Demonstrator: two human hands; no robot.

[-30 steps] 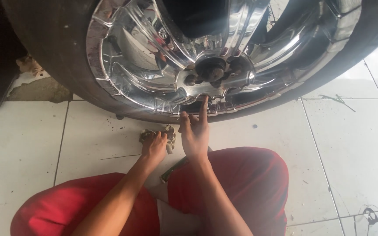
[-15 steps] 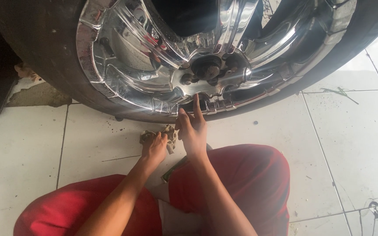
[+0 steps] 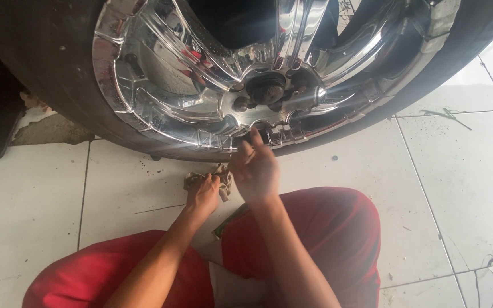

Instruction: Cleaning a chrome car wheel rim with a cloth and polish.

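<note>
Below chrome wheel [image 3: 212, 85], left hand [image 3: 202, 193] on rag [image 3: 219, 174]

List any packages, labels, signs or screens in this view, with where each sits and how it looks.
None can be made out: no package, label, sign or screen.
In view are only a chrome wheel in its dark tyre, the white floor tiles, and a dirty rag under the left hand, with the right hand raised at the rim.
</note>
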